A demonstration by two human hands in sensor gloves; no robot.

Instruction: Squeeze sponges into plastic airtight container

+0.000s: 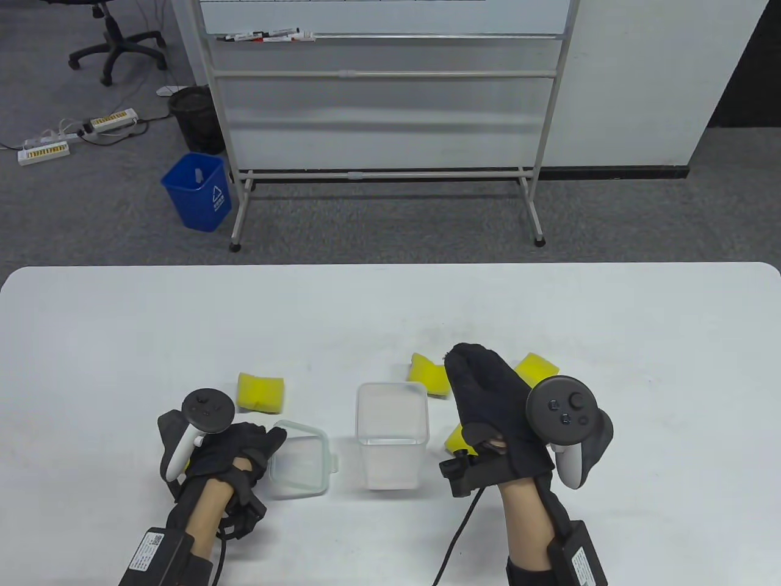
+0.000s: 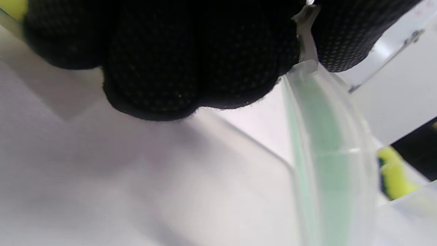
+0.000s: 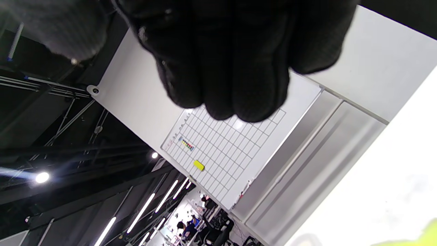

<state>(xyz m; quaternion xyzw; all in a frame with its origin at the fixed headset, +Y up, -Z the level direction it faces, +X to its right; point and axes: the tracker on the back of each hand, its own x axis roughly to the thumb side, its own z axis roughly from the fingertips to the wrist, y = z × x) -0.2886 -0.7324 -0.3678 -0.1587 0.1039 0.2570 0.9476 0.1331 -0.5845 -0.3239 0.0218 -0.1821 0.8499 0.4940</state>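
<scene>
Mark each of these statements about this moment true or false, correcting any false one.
1. The container stands upright with its lid off. True.
2. The lid lies right of the container. False: it lies to its left, at the left hand.
3. A sponge sits inside the container. False: this one lies on the table, beyond the lid; the container looks empty.
4. The right hand is among yellow sponges right of the container. True.
5. A blue bin stands on the floor beyond the table. True.
</scene>
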